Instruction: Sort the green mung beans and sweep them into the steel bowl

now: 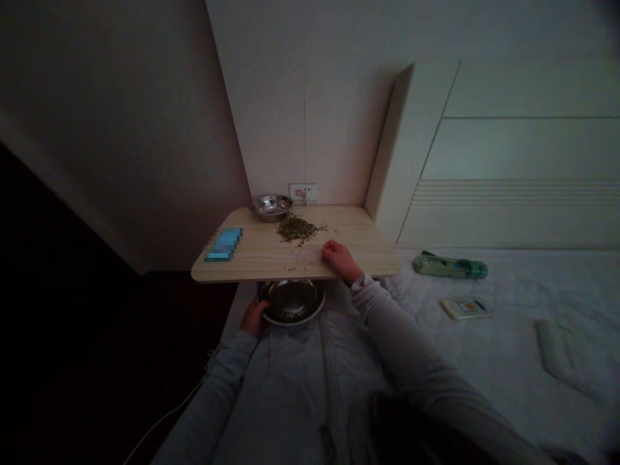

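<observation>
My left hand grips the rim of a metal bowl held just under the front edge of a small wooden table; the bowl has some dark green bits in it. My right hand rests on the tabletop near the front edge, fingers curled down on the wood beside a faint pale patch. A heap of small green seeds or beans lies a little beyond that hand. What, if anything, the right fingers pinch is too small to make out.
A second metal bowl stands at the table's back edge by a wall socket. A blue box lies on the table's left. On the bed to the right lie a green bottle, a small card-like pack and a remote-like object.
</observation>
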Demonstrator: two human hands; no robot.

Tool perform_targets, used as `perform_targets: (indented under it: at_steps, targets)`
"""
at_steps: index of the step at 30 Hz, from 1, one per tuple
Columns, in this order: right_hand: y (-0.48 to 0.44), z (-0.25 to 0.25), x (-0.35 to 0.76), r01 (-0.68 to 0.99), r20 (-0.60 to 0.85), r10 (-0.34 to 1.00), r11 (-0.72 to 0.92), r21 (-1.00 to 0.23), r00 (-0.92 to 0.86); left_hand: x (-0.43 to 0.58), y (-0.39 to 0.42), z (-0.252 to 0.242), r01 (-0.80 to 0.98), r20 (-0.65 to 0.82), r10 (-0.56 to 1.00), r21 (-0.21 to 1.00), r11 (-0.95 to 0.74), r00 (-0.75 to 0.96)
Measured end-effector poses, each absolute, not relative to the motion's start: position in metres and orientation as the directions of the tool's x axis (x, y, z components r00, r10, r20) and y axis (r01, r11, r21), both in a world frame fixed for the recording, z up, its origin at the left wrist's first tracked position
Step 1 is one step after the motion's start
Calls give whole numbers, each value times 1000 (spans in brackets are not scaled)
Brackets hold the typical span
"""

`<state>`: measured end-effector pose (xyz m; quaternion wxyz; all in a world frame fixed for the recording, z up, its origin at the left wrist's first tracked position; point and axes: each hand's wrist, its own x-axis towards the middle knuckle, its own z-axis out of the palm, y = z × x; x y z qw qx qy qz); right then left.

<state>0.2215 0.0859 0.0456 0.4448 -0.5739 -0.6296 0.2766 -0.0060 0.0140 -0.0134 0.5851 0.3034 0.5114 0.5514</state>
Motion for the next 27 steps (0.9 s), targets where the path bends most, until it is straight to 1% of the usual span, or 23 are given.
perform_targets:
  at_steps: [3,8,11,16,21,27]
  targets:
    - [86,46,222,489,246,968,192,-851,48,-7,15,-18,-320,-293,950,915,244,-112]
    - [87,46,222,466,224,972,168,-868,67,-5,13,-17,-385,-322,941,885,262,-102]
    - [87,46,222,462,224,972,166,-871,74,-4,12,-14,-389,-320,941,885,256,-109]
    - [87,46,222,463,225,972,167,-870,72,-5,12,-11,-340,-306,943,907,248,-129]
    - [87,46,222,464,229,971,173,-869,66,-2,10,-7,-385,-331,936,885,262,-123]
    - [87,45,222,472,235,969,173,-864,74,-3,12,-12,-355,-281,948,910,215,-148]
